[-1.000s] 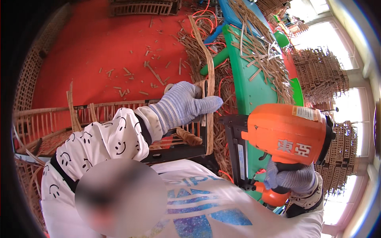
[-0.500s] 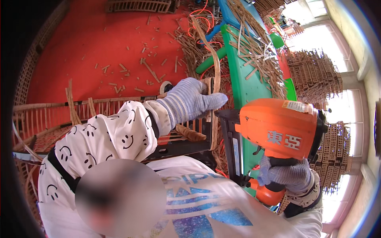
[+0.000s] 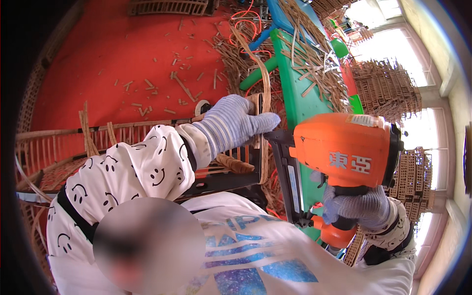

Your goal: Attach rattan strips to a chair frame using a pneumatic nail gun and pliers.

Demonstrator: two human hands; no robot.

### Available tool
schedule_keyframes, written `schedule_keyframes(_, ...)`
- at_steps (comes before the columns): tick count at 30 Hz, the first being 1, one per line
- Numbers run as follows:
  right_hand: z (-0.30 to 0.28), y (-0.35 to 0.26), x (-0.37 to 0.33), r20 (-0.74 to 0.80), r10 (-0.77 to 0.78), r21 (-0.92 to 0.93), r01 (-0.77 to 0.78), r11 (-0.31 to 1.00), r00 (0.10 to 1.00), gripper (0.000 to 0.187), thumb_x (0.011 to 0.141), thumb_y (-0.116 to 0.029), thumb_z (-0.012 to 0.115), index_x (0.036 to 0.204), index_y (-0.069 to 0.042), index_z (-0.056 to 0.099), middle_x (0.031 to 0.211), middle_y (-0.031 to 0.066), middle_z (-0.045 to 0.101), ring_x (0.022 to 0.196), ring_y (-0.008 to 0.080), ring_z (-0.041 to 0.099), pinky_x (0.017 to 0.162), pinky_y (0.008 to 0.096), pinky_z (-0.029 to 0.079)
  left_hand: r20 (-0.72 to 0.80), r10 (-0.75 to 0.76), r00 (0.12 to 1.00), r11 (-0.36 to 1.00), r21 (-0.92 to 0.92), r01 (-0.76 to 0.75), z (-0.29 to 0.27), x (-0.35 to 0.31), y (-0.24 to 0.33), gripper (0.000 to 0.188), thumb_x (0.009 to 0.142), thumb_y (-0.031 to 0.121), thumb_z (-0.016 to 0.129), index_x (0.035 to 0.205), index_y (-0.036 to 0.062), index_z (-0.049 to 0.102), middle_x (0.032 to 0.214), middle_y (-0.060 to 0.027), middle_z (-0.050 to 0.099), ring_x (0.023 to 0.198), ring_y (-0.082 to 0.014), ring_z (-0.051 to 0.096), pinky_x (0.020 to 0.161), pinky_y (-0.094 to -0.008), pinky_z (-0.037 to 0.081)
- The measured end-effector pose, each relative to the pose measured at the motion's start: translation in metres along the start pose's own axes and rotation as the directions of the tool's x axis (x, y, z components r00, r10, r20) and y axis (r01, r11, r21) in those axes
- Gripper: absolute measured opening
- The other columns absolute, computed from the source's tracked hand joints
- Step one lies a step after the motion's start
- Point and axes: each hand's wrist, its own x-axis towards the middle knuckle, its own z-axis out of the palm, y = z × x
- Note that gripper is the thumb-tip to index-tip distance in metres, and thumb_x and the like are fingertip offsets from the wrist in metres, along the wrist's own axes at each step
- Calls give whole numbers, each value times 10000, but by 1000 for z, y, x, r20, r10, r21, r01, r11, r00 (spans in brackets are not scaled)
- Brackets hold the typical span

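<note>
In a blue-and-white striped glove, my left hand (image 3: 231, 123) is closed around a long thin wooden strip (image 3: 266, 88) at the end of a slatted wooden frame (image 3: 142, 129). Its thumb points right, toward the nose of the nail gun. My right hand (image 3: 361, 206), gloved alike, is wrapped around the handle of an orange air nail gun (image 3: 339, 147). The gun's dark nose is right beside my left thumb and the strip; whether it touches the wood cannot be made out. A black bar (image 3: 221, 181) lies across the frame below my left hand.
Right of the frame stands a green table (image 3: 290, 83) with loose wooden strips (image 3: 314, 59) on it. Wood scraps and an orange hose (image 3: 233, 24) lie on the red floor (image 3: 123, 54). Stacks of slatted wooden pieces (image 3: 388, 91) rise by the windows at the right.
The nail gun has shifted slightly left and up, its nose closer to my left thumb. My right forearm has swung a little to the right. My left hand keeps its grip.
</note>
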Motion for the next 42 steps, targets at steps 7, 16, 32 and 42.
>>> schedule_keyframes(7, 1, -8, 4, 31, 55, 57, -57, 997, 998, 420, 665, -85, 660, 1043, 16, 507, 735, 55, 574, 613, 149, 577, 576, 275, 476, -25, 6, 1000, 998, -57, -8, 1, 1, 1, 557, 735, 513, 624, 777, -43, 621, 579, -124, 577, 549, -210, 594, 534, -328, 475)
schedule_keyframes(16, -24, 28, 7, -118, -89, 184, 110, 977, 989, 191, 657, -92, 626, 814, -7, 560, 651, 63, 566, 568, 163, 571, 562, 310, 483, -5, -83, 997, 996, -45, 83, -4, -9, 16, 544, 802, 532, 553, 716, -2, 610, 544, -56, 539, 478, -151, 533, 467, -289, 429)
schedule_keyframes(32, -221, 165, 246, -675, -157, -534, -329, 779, 721, 630, 663, -438, 659, 1114, -39, 470, 1039, 204, 577, 981, 333, 563, 835, 382, 431, -74, 519, 852, 839, 234, -491, -25, -10, 26, 375, 876, 244, 488, 1128, -32, 509, 1051, -104, 561, 987, -181, 519, 883, -286, 375)
schedule_keyframes(42, -328, 291, 136, -705, 67, 135, 41, 990, 707, 446, 851, -449, 400, 951, -49, 570, 878, 106, 633, 794, 274, 590, 706, 355, 442, -68, 557, 828, 828, 121, -547, -6, -19, 48, 402, 835, 382, 502, 942, 3, 588, 936, -112, 596, 959, -250, 536, 984, -438, 290)
